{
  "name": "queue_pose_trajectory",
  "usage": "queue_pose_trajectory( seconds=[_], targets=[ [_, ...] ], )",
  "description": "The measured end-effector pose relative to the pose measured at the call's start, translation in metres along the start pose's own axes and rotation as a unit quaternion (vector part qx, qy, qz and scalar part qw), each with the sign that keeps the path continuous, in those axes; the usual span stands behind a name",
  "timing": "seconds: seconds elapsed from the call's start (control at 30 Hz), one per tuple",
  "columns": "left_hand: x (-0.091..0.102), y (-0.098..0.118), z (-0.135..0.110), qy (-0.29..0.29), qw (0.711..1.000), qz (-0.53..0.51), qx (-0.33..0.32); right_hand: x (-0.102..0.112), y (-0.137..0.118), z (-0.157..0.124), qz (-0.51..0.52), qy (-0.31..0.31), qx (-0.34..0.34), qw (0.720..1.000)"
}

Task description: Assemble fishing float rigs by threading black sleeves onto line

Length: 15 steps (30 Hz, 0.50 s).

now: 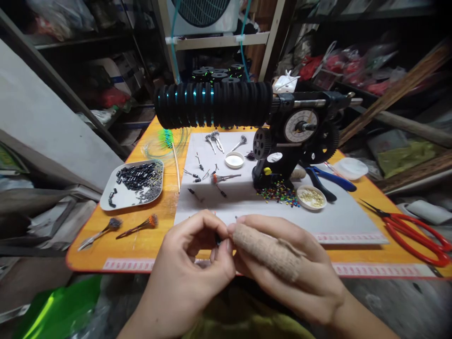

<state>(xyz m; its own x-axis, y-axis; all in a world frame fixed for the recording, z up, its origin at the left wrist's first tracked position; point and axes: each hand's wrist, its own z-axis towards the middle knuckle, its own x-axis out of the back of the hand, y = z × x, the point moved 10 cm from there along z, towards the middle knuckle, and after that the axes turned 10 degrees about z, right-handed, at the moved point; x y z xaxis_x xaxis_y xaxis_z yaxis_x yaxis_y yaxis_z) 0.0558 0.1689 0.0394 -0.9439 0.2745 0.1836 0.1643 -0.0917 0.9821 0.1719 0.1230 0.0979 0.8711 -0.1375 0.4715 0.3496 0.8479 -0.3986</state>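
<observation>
Both my hands meet at the front edge of the white board (201, 146), fingertips nearly touching. My left hand (190, 259) is closed in a pinch around a small dark piece (218, 239), mostly hidden by the fingers. My right hand (282, 263) is also pinched shut, and what its fingertips hold is too small and covered to name. Tan cloth tape (266, 252) wraps its index finger. Beyond the hands, small black pieces with thin stems (222, 192) lie scattered on the board, near an orange-tipped bundle of thin stems (226, 178).
A black hand-cranked winding machine (300, 127) stands behind the board. Coloured beads (278, 190), a small dish of gold bits (311, 197), pliers (330, 179) and red-handled scissors (416, 230) lie right. Leftward are a white tray of black tubes (106, 200) and stem bundles (139, 226).
</observation>
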Motion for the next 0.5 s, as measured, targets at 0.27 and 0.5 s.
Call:
queue_pose_trajectory(
  seconds=[0.27,0.5],
  targets=[
    [0.015,0.039,-0.013,0.127,0.954,0.178,-0.205,0.002,0.004,0.016,0.033,0.045,-0.057,0.997],
    [0.014,0.045,-0.012,0.082,0.939,0.212,-0.258,0.005,0.02,0.013,0.119,0.067,-0.136,0.981]
  ],
)
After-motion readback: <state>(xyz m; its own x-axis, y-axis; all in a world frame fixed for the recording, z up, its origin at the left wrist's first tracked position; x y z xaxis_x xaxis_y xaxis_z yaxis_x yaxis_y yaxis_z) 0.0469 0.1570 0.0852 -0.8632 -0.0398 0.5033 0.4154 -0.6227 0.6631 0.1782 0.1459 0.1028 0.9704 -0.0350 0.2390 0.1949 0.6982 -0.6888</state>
